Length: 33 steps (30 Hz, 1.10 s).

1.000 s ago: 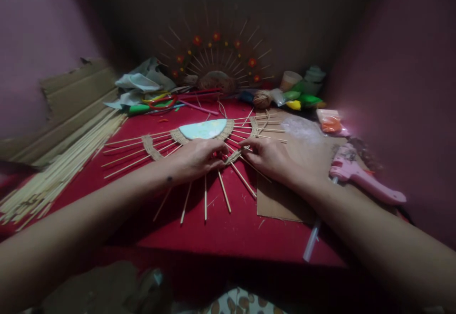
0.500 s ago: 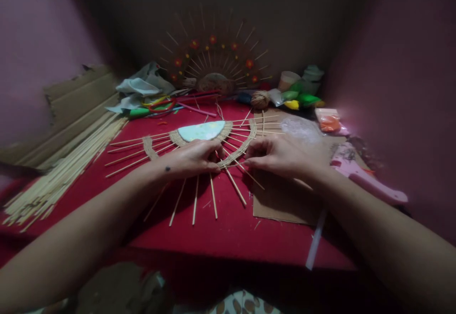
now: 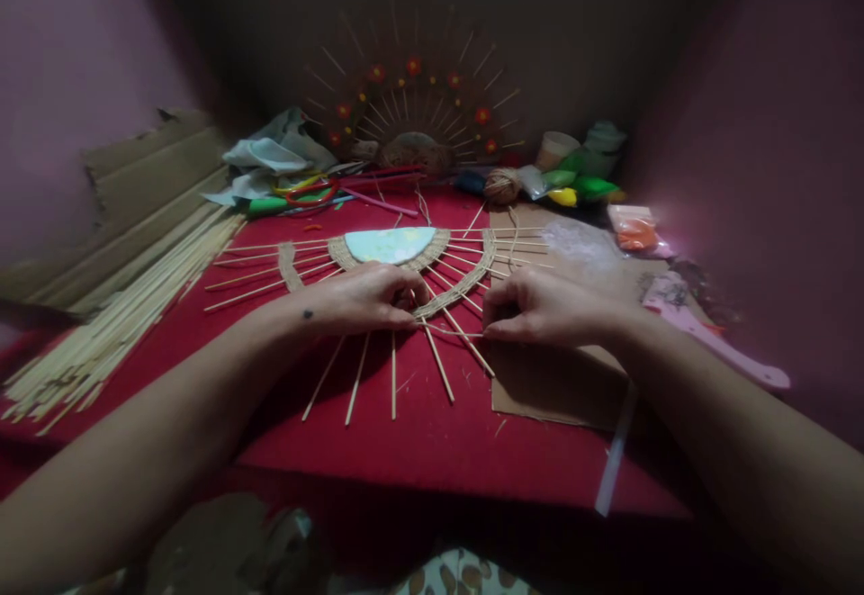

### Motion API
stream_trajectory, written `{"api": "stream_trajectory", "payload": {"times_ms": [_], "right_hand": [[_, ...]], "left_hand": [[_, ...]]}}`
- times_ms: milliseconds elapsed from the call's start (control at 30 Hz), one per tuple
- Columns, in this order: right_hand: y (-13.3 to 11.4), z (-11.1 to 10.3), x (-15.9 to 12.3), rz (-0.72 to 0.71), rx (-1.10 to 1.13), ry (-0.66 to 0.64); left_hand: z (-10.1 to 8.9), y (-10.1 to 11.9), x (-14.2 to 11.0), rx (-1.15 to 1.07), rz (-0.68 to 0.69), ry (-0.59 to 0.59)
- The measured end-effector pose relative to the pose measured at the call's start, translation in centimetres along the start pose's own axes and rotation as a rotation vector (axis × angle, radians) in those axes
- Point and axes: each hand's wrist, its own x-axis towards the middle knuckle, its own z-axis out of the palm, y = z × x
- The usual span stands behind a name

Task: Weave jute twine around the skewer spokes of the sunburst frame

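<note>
A half-round frame of thin wooden sticks (image 3: 440, 361) fans out from a pale blue half-disc (image 3: 391, 244) on the red cloth. Twine is woven round the half-disc, and a second woven twine band (image 3: 465, 284) crosses the sticks further out. My left hand (image 3: 382, 298) lies over the middle of the frame, its fingers closed at the end of that outer band. To the right, my right hand (image 3: 530, 307) pinches a strand of twine (image 3: 455, 333), which runs taut to the left hand's fingertips. Part of the outer band is hidden under my left hand.
Long loose sticks (image 3: 121, 325) and cardboard (image 3: 162, 163) lie at the left. A cardboard sheet (image 3: 553, 388), a pink glue gun (image 3: 715, 343) and a glue stick (image 3: 616, 460) are at the right. Behind stand a twine ball (image 3: 503, 185) and a flowered stick fan (image 3: 411, 118).
My right hand has drawn away to the right and slightly down, stretching the twine further from the band. My left hand stays at the band. The view has shifted a little.
</note>
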Motion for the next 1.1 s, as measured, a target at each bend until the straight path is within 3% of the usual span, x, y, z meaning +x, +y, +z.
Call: {"api": "stream_trajectory", "payload": {"times_ms": [333,833,1100], "right_hand": [[-0.6,0.5,0.1,0.044,-0.109,0.091],[-1.1,-0.2,-0.4,-0.013,0.09,0.076],[-1.1,0.1,-0.6,-0.03,0.169,-0.099]], "left_hand": [[0.8,0.9,0.6,0.001,-0.132,0.054],[1.6,1.3,1.1,0.085,-0.188,0.15],[1.1,1.7,1.9,0.12,-0.249,0.084]]}}
